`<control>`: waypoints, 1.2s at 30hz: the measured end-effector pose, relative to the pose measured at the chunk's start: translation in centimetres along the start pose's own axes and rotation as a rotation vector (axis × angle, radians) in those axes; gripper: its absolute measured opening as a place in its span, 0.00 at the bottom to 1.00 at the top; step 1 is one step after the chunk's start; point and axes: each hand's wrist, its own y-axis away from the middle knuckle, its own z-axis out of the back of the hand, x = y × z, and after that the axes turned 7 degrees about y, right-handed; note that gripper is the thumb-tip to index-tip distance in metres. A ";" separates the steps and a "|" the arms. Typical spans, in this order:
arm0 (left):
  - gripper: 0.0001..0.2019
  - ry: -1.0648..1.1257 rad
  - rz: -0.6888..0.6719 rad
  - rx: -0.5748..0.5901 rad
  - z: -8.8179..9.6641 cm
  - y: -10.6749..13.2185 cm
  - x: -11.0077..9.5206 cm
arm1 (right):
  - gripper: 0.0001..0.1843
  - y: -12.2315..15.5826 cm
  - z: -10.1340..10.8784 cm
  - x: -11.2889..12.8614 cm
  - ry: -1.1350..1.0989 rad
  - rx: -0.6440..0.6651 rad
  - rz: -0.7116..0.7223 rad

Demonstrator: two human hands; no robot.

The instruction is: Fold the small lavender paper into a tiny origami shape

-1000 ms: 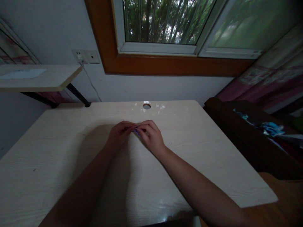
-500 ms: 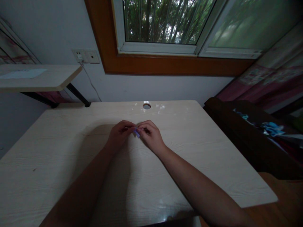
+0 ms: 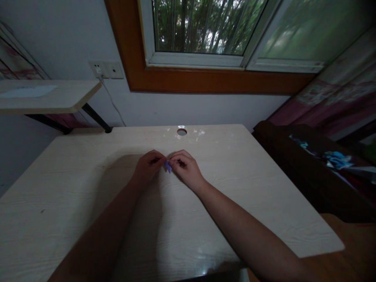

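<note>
A small purple piece of folded paper [image 3: 168,166] is held between my two hands, above the far middle of the pale wooden desk [image 3: 235,219]. My left hand [image 3: 149,164] pinches it from the left, thumb against fingertips. From the right, my right hand [image 3: 185,166] pinches it too, fingers curled. The two sets of fingertips nearly meet and cover the paper's upper part. Its lower tip points down towards me.
A round cable hole [image 3: 181,132] lies near the desk's back edge. To the left, a raised shelf [image 3: 85,96] stands on black legs, with a paper sheet [image 3: 29,91] on it. A dark brown piece of furniture [image 3: 293,156] stands at the right.
The fingertips have shifted slightly, and a little more of the purple paper shows below them, a touch further left. Both forearms stay in place.
</note>
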 end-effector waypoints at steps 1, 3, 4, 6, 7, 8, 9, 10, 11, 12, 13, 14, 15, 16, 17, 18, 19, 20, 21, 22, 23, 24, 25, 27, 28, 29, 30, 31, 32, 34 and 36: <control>0.07 -0.007 0.003 -0.003 0.0 0.0 0.1 | 0.04 0.0 -0.1 0.0 -0.012 0.000 -0.012; 0.07 -0.016 0.010 -0.009 0.1 0.0 0.2 | 0.03 0.0 -0.2 -0.2 -0.050 -0.005 -0.051; 0.07 -0.014 0.013 -0.014 0.1 -0.1 0.3 | 0.02 0.0 -0.3 -0.3 -0.073 -0.005 -0.077; 0.07 0.000 0.019 -0.024 0.1 -0.1 0.4 | 0.08 0.0 -0.6 -0.7 -0.125 -0.006 -0.144; 0.07 0.007 0.020 -0.027 0.1 -0.1 0.4 | 0.11 0.0 -0.7 -0.9 -0.144 0.008 -0.171; 0.07 0.015 0.021 -0.028 0.1 -0.1 0.5 | 0.13 0.1 -0.8 -1.1 -0.158 0.022 -0.196; 0.07 0.023 0.019 -0.029 0.1 -0.1 0.5 | 0.14 0.1 -0.9 -1.3 -0.169 0.038 -0.215; 0.07 0.031 0.018 -0.030 0.1 -0.1 0.6 | 0.15 0.1 -0.9 -1.4 -0.176 0.050 -0.227; 0.07 0.038 0.017 -0.028 0.1 -0.1 0.6 | 0.15 0.2 -1.0 -1.5 -0.180 0.058 -0.235; 0.07 0.048 0.018 -0.027 0.1 -0.1 0.7 | 0.15 0.2 -0.9 -1.5 -0.182 0.067 -0.238; 0.07 0.060 0.020 -0.026 0.1 -0.1 0.7 | 0.14 0.2 -0.9 -1.5 -0.181 0.074 -0.238; 0.07 0.071 0.021 -0.022 0.1 -0.1 0.7 | 0.14 0.2 -0.8 -1.5 -0.179 0.081 -0.236; 0.07 0.079 0.023 -0.017 0.0 -0.1 0.7 | 0.13 0.2 -0.8 -1.5 -0.177 0.089 -0.235; 0.07 0.086 0.026 -0.014 0.0 -0.1 0.6 | 0.12 0.2 -0.7 -1.5 -0.178 0.098 -0.235; 0.07 0.095 0.027 -0.012 0.0 -0.1 0.6 | 0.11 0.2 -0.6 -1.5 -0.181 0.101 -0.235; 0.08 0.103 0.026 -0.009 0.0 -0.1 0.5 | 0.10 0.2 -0.6 -1.5 -0.186 0.098 -0.238; 0.08 0.113 0.024 -0.006 -0.1 -0.2 0.4 | 0.10 0.2 -0.6 -1.6 -0.192 0.093 -0.245; 0.08 0.124 0.019 -0.001 -0.1 -0.2 0.3 | 0.10 0.1 -0.6 -1.6 -0.198 0.087 -0.254; 0.08 0.136 0.013 0.003 -0.1 -0.2 0.2 | 0.10 0.1 -0.6 -1.7 -0.203 0.082 -0.264; 0.08 0.144 0.008 0.007 -0.1 -0.2 0.1 | 0.09 0.1 -0.7 -1.8 -0.207 0.081 -0.274; 0.08 0.149 0.004 0.014 -0.1 -0.2 0.0 | 0.10 0.1 -0.7 -1.8 -0.211 0.082 -0.282; 0.08 0.151 0.005 0.015 -0.1 -0.2 0.0 | 0.10 0.0 -0.6 -1.8 -0.213 0.087 -0.288; 0.08 0.152 0.000 0.019 -0.1 -0.2 -0.1 | 0.10 0.0 -0.6 -1.8 -0.212 0.090 -0.291; 0.07 0.148 -0.006 0.025 -0.1 -0.2 -0.1 | 0.10 0.0 -0.5 -1.6 -0.204 0.090 -0.294; 0.07 0.145 -0.009 0.030 -0.1 -0.2 -0.1 | 0.10 0.0 -0.5 -1.5 -0.198 0.084 -0.293; 0.07 0.144 -0.010 0.039 -0.1 -0.1 -0.2 | 0.10 0.0 -0.5 -1.4 -0.192 0.075 -0.288; 0.07 0.144 -0.009 0.050 -0.1 -0.1 -0.2 | 0.10 0.0 -0.4 -1.3 -0.187 0.066 -0.281; 0.07 0.146 -0.007 0.063 -0.2 0.0 -0.2 | 0.11 0.0 -0.5 -1.2 -0.182 0.056 -0.270; 0.08 0.149 -0.003 0.076 -0.2 0.0 -0.2 | 0.11 0.1 -0.5 -1.1 -0.174 0.049 -0.257; 0.08 0.151 0.001 0.095 -0.4 0.1 -0.2 | 0.11 0.2 -0.6 -1.0 -0.155 0.037 -0.225; 0.09 0.137 -0.008 0.104 -0.6 0.2 -0.1 | 0.11 0.3 -0.7 -0.9 -0.134 0.034 -0.196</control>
